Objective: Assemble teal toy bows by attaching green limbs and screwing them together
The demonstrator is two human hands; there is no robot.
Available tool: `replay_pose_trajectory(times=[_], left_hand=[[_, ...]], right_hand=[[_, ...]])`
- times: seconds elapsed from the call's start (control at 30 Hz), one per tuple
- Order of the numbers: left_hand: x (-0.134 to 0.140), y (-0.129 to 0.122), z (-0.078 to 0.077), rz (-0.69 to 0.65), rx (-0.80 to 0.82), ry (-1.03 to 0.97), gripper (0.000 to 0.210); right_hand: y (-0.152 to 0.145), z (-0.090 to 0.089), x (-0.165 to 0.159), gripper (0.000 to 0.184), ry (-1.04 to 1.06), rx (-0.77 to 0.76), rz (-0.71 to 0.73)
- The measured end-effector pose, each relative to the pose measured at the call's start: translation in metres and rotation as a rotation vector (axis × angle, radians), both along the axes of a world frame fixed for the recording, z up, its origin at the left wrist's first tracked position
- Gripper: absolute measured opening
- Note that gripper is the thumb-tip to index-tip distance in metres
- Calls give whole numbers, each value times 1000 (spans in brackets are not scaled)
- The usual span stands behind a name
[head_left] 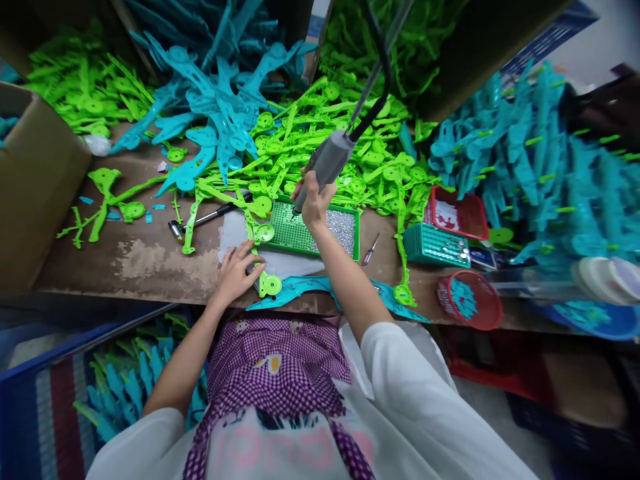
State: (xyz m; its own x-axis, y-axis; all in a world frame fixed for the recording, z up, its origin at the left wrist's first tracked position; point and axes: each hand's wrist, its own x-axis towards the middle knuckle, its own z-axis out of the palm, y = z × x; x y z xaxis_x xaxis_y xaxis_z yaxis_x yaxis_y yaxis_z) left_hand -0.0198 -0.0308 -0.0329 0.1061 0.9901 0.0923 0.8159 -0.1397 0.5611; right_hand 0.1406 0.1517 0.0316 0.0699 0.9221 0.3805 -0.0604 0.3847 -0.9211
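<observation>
My right hand [317,204] is wrapped round a grey electric screwdriver [331,157], whose cord runs up out of view. Its tip points down over a green perforated tray [280,233] with many small metal screws [343,228] in its right part. My left hand [237,270] lies on the bench edge with fingers stretched out, touching a lime-green plastic part [271,285]. Beside it, along the front edge, lies a long blue plastic part [300,291]. A second green part [403,283] rests across the blue part's right end.
Heaps of lime-green parts [345,167] and blue parts [210,120] cover the back. A hammer [176,230] lies left, a small screwdriver [371,250] right. A red basket [470,300] holds blue pieces. Assembled blue parts [530,147] stack at right; a cardboard box [40,200] stands left.
</observation>
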Motion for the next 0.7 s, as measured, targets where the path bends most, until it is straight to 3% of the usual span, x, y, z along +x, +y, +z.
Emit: replay_pose_trajectory(times=[0.33, 0.57, 0.7], left_hand=[[2, 1, 3, 21, 16, -3, 22], [-5, 4, 2, -32, 40, -116, 25], [-7, 12, 2, 53, 163, -205, 24]], right_hand=[[9, -24, -11, 51, 39, 19, 62], [9, -25, -13, 48, 55, 25, 76], [9, -25, -14, 47, 47, 30, 88]])
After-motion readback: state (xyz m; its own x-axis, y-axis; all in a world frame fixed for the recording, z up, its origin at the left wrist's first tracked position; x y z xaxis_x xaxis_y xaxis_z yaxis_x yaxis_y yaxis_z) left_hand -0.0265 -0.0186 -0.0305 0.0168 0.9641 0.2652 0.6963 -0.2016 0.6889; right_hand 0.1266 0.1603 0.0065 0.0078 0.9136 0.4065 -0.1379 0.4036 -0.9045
